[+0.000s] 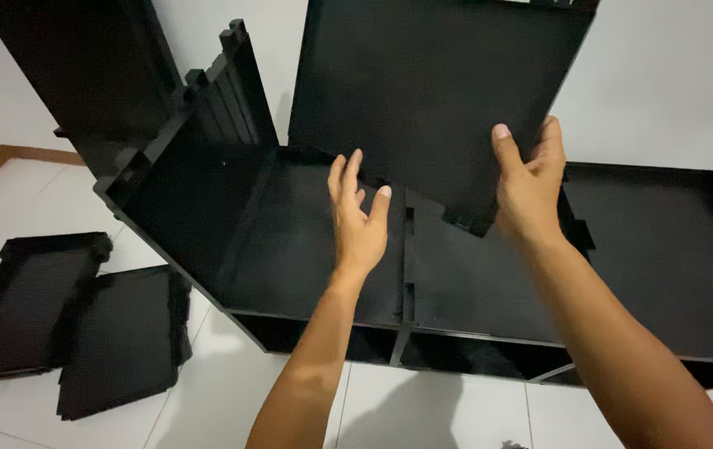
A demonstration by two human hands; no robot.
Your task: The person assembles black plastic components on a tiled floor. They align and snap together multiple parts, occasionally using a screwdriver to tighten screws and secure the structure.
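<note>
Right hand (529,187) pinches black panel (431,100) at its lower edge; panel upright above shelf frame (306,241). Left hand (358,218) spread, empty, just left of the notched corner.

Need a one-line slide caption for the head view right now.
Right hand grips a black panel above a partly assembled black shelf unit; open left hand reaches for the panel's lower edge.

right hand (529,187) clasps black panel (431,91) | left hand (358,216) spread beneath | black shelf frame (290,241) | white tile floor (232,391)
</note>
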